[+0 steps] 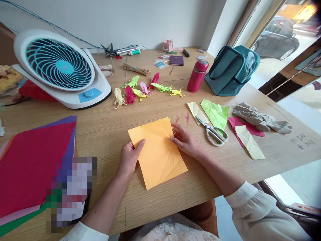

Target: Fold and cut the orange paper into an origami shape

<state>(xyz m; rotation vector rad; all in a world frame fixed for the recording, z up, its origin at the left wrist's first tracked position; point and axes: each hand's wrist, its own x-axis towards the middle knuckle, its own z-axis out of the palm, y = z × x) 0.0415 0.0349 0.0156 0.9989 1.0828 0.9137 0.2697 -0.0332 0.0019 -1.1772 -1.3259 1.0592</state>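
A sheet of orange paper is held between my two hands over the front of the table, with crease lines across its lower right part. My left hand grips its left edge, thumb on top and fingers underneath. On the opposite edge, my right hand pinches the paper the same way. White-handled scissors lie to the right of my right hand, partly over a creased light green paper and a cream paper strip.
Folded paper figures stand beyond the sheet. A fan and stacked coloured paper occupy the left, beside a blurred-out phone. At right are a red flask, a teal bag, grey gloves and paper scraps.
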